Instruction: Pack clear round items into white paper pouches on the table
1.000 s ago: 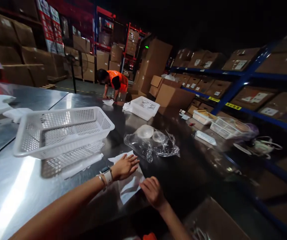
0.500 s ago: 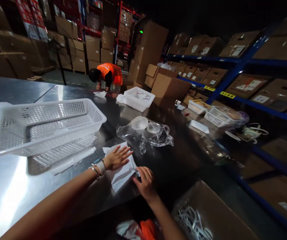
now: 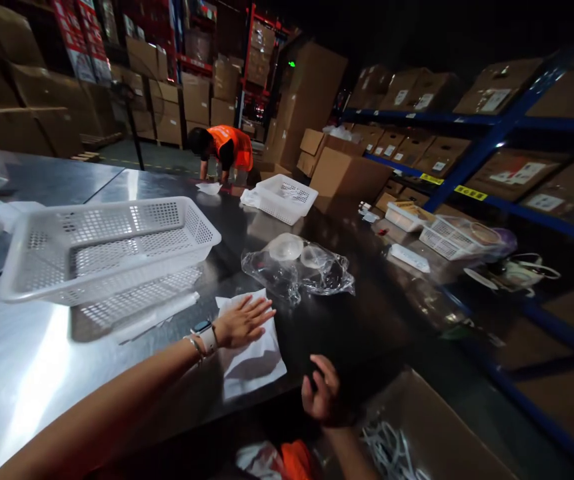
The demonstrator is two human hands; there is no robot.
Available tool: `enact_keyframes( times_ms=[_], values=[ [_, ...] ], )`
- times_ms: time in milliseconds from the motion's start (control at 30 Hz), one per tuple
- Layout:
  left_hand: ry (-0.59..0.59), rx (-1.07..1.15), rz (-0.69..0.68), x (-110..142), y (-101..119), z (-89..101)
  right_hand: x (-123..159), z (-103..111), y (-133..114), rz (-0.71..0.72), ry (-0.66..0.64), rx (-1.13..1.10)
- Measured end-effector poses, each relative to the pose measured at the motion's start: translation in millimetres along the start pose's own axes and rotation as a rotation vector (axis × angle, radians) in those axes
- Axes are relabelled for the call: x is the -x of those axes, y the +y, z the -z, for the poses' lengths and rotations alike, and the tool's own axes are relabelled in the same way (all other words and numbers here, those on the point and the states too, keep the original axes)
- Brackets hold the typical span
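Observation:
My left hand [image 3: 243, 322] lies flat with fingers spread on a white plastic bag [image 3: 251, 350] on the steel table [image 3: 27, 373]. A watch and bracelet circle that wrist. My right hand [image 3: 323, 397] hovers off the table's near edge, fingers loosely curled, holding nothing I can see. It is above an open cardboard box [image 3: 427, 433] with white cables [image 3: 389, 450] inside. A crumpled clear bag with round clear pieces [image 3: 299, 268] lies just beyond the white bag.
A white perforated basket [image 3: 107, 243] stands left of my hands, a second basket [image 3: 287, 197] farther back. A person in an orange vest [image 3: 227, 152] bends over the table's far end. Blue shelving with cartons [image 3: 491, 140] runs along the right, with trays [image 3: 447, 241] on it.
My right hand has left the white bag and pulled back off the table edge toward the cable box. My left hand stays flat on the bag.

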State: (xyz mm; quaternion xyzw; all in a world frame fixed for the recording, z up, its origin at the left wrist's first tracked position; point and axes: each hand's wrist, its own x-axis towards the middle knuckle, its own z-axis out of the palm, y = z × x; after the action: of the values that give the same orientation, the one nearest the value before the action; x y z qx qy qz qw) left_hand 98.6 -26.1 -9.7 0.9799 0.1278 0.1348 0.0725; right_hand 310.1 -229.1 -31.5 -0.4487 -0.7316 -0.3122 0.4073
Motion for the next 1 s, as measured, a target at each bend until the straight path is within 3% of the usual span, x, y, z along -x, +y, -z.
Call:
enact_keyframes(
  times_ms=[67, 167, 267, 333, 400, 533, 667, 800, 900, 1000],
  values=[
    [0.034, 0.044, -0.042, 7.5, 4.1, 14.0, -8.2, -4.9, 15.9, -0.001, -0.083, 0.034],
    [0.101, 0.101, -0.087, 34.2, 2.8, 34.6, -27.5, -23.1, 40.2, 0.187, -0.309, 0.015],
    [0.048, 0.022, -0.128, 71.2, 1.7, 44.3, -46.5, -44.3, 54.4, 0.367, -0.303, -0.073],
    [0.021, -0.077, -0.154, 90.2, 7.1, 41.9, -57.1, -54.7, 57.2, 0.469, -0.289, -0.164],
    [0.07, -0.168, -0.167, 98.2, 16.3, 33.5, -64.9, -60.7, 56.7, 0.555, -0.31, -0.237],
    [0.237, -0.257, -0.213, 87.9, 30.6, 11.2, -68.0, -63.0, 53.5, 0.633, -0.35, -0.274],
    [0.341, -0.151, -0.22, 81.8, 35.3, -0.8, -59.0, -57.0, 52.6, 0.635, -0.388, -0.263],
    [0.382, 0.091, -0.157, 94.7, 40.2, 2.5, -48.7, -46.5, 51.4, 0.513, -0.46, -0.339],
    [0.41, 0.315, 0.031, 101.8, 47.8, 10.3, -44.8, -41.3, 41.5, 0.219, -0.397, -0.495],
    [0.437, 0.561, 0.337, 97.7, 57.7, 15.3, -47.3, -41.6, 21.6, -0.131, -0.286, -0.649]
  ],
)
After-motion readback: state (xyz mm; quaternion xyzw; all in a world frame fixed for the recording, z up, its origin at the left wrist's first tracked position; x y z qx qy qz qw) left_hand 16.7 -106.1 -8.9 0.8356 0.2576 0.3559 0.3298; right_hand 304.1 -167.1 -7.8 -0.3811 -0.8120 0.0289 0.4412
